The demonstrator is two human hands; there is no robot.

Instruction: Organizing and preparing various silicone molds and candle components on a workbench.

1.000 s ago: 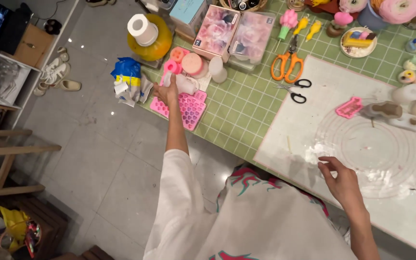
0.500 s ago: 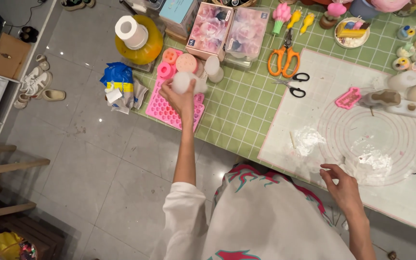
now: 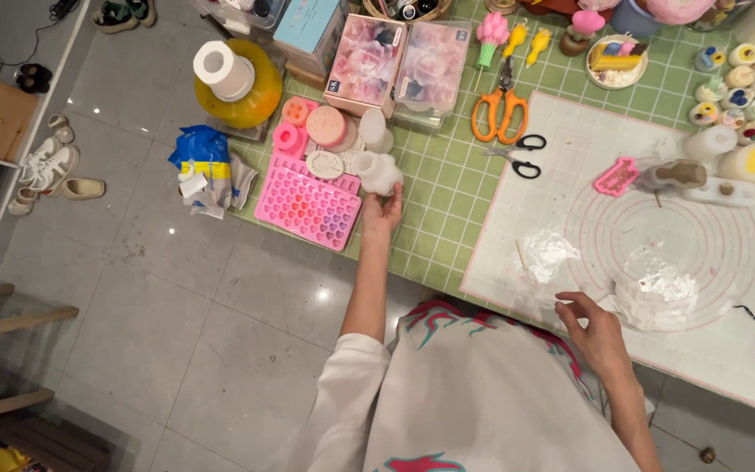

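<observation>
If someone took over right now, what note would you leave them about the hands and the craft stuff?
Left hand: stretched out to the green mat, fingers around a white mould at the edge of the pink heart tray.
Right hand: empty, fingers loosely curled, resting at the near edge of the white mat.
Things: crumpled clear film lies on the white mat by the right hand. Orange scissors and small black scissors lie between the hands.
Done: the white mould is in hand.
Left: it has not reached the white mat.
</observation>
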